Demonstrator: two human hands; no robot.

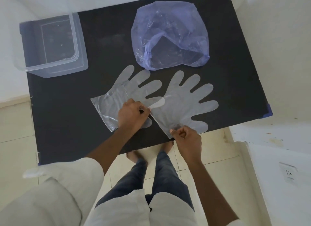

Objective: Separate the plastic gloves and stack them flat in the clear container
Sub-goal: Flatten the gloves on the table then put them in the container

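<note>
Pinched at the cuff edge, the right glove [183,104] is held by the right hand [186,138], its grip closed on the film near the counter's [67,124] front edge. On the left glove [124,94] the left hand [131,114] presses down, fingers curled shut on its cuff area. Both gloves lie flat, thumb overlapping palm. They look thin, limp and clingy; taking them by the cuff seems safest. At far left sits the empty clear container [53,43], with a bluish plastic bag [170,35] behind the gloves.
</note>
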